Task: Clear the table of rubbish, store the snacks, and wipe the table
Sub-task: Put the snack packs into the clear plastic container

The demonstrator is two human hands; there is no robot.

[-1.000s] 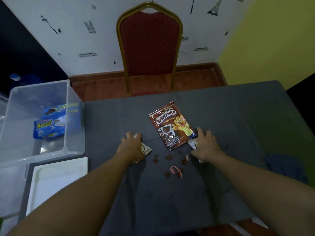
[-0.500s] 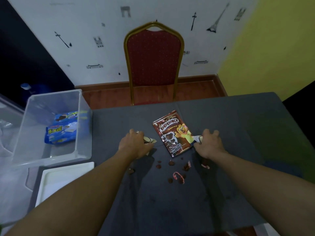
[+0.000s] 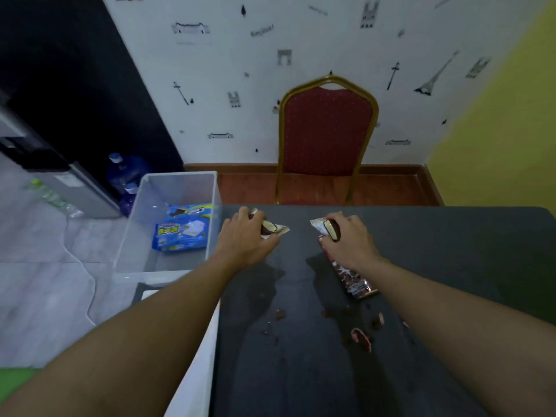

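Head view: we see both hands out over the dark table (image 3: 451, 266), near its far edge. The left hand (image 3: 246, 239) sits by the far left corner, fingers curled round a small white-and-brown snack wrapper (image 3: 272, 227). The wrapper's crimped end pokes out to the right past the fingertips. The right hand (image 3: 346, 239) pinches a second small wrapper (image 3: 326, 227), which sticks out to the left of the thumb. The two wrappers are apart, ends facing each other.

A brown cereal pouch (image 3: 352, 278) runs from under the right palm toward the near edge. We cannot tell if that hand also grips it.

Brown crumbs (image 3: 281, 315) and a pink scrap (image 3: 361, 338) lie mid-table, nearer us than both hands.

A clear bin (image 3: 180, 188) stands just off the table's left edge, beside the left hand, with a blue snack pack (image 3: 183, 230) inside. A white lid (image 3: 192, 371) lies along the left edge, closer to us. A red chair (image 3: 328, 130) stands beyond the far edge.
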